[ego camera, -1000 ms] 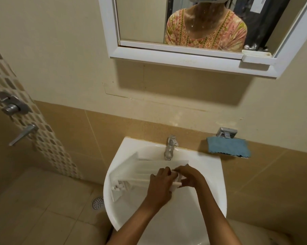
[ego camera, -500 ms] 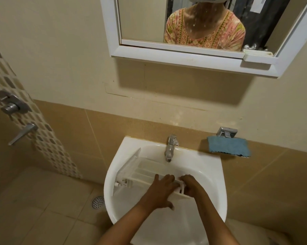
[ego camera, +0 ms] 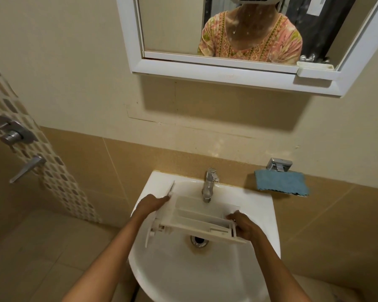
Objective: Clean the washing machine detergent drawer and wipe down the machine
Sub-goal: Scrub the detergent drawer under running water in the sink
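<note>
Detergent drawer (ego camera: 196,214) is held up inside the sink (ego camera: 261,207), just in front of the tap (ego camera: 210,184) and above the drain (ego camera: 199,240). It lies crosswise with compartments facing up, the near edge lower than the far one. Both forearms come in from the bottom edge, one to each end of the drawer. Left hand (ego camera: 152,203) sits against the outer face of the front panel at the drawer's left end, back of hand to the camera. Its fingers (ego camera: 165,198) are fairly straight and point toward the tap, pressed on the panel rather than wrapped; the thumb is hidden. Right hand (ego camera: 245,226) grips the opposite end, fingers curled over the top edge of the end wall, wrist bent slightly inward. No water stream is visible from the tap. Blue cloth (ego camera: 280,183) hangs on a metal holder (ego camera: 279,164) on the wall tiles, right of the tap and well apart from both hands. White-framed mirror (ego camera: 216,73) hangs above the sink. Shower valve (ego camera: 11,131) is on the left wall.
</note>
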